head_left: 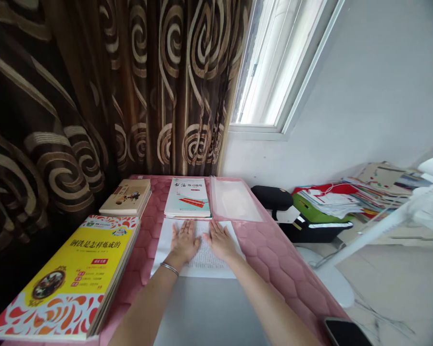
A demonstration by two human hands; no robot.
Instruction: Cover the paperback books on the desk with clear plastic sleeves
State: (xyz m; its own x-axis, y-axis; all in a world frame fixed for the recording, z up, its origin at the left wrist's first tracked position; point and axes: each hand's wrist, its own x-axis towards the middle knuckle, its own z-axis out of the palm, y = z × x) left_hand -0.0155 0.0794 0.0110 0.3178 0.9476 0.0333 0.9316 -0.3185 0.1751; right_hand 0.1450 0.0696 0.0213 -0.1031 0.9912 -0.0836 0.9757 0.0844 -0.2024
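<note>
My left hand lies flat, fingers spread, on a printed sheet of paper. My right hand rests palm down on the same sheet, its fingers stretched out toward the far edge. Neither hand holds anything, and both cover part of the print. Just beyond the fingertips is a short stack of books with a pale cover and a red drawing. Under the near edge of the sheet, a smooth grey surface shows between my forearms.
Left stand a yellow book pile and smaller brown books. A clear plastic folder lies at the back right of the pink padded cover. A phone lies near the right edge; a white fan stands beyond.
</note>
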